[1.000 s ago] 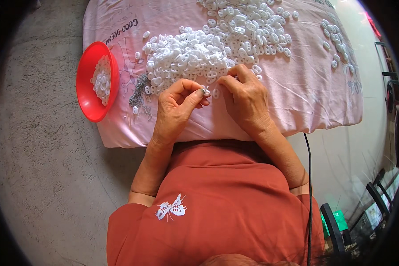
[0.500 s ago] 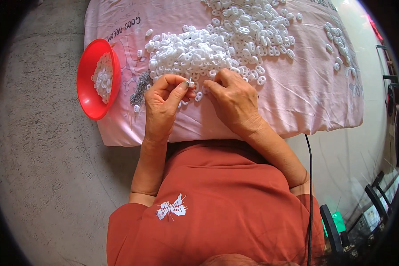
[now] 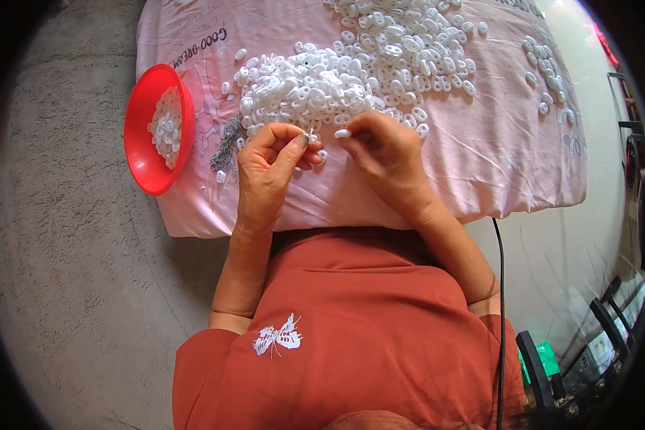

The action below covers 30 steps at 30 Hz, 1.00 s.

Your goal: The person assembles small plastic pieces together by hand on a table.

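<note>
My left hand [image 3: 266, 166] is closed in a pinch, thumb against fingers, on a small white piece [image 3: 312, 138] with a thin tip sticking up; the fingers hide most of it. Just to its right, my right hand [image 3: 390, 159] grips a white oval plastic piece [image 3: 342, 133] by one end, and a small gap parts the two pieces. Beyond both hands lies a heap of white oval two-holed plastic pieces [image 3: 301, 86]. A grey bundle of thin strands [image 3: 227, 145] rests on the cloth left of my left hand.
A red bowl [image 3: 137, 154] holding white pieces sits tilted at the left edge of the pink cloth [image 3: 494, 136]. More loose white pieces [image 3: 545, 68] lie at the far right. A black cable [image 3: 501, 287] hangs down at the right near my arm.
My right hand has lifted slightly off the pile's near edge, and a white oval piece now shows in its fingers. The left hand has barely moved.
</note>
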{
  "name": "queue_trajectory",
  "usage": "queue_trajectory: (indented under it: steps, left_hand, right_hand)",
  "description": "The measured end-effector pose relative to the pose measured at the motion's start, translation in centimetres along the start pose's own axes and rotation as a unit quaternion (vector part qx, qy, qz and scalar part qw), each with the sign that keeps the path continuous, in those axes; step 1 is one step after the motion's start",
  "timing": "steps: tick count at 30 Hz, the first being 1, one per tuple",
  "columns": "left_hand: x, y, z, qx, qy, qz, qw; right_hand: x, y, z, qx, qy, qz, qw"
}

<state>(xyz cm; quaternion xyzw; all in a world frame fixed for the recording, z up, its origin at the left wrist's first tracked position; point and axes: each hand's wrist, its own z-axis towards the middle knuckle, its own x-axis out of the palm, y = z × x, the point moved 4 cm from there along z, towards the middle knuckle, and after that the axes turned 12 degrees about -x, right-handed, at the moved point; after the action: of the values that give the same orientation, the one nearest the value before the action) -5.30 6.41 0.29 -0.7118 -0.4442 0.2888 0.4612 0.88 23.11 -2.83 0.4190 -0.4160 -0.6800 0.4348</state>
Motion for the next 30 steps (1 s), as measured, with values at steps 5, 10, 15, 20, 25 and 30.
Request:
queue_trajectory:
  steps: [5, 10, 15, 20, 25, 30]
  left_hand:
    - [0.8, -0.3, -0.2, -0.012, 0.011, -0.016, 1.0]
    - [1.3, -0.2, -0.1, -0.005, 0.031, -0.02, 0.999]
    - [1.8, -0.4, -0.1, 0.002, 0.04, -0.061, 0.997]
    - [2.2, -0.6, -0.2, 0.019, 0.073, -0.074, 0.994]
    - [2.4, -0.7, -0.3, 0.023, 0.074, -0.058, 0.995]
    - [2.8, -1.2, -0.4, 0.033, 0.065, -0.037, 0.997]
  right_hand:
    - [-1.0, -0.5, 0.2, 0.13, -0.032, 0.269, 0.954]
    - [-0.7, -0.6, -0.1, 0.16, -0.011, 0.395, 0.905]
    - [-0.6, -0.8, -0.2, 0.175, 0.003, 0.42, 0.891]
    - [-0.4, -0.5, -0.2, 0.185, 0.014, 0.421, 0.888]
    - [-0.5, -0.6, -0.2, 0.203, 0.019, 0.404, 0.892]
    - [-0.3, -0.6, -0.4, 0.175, 0.018, 0.394, 0.902]
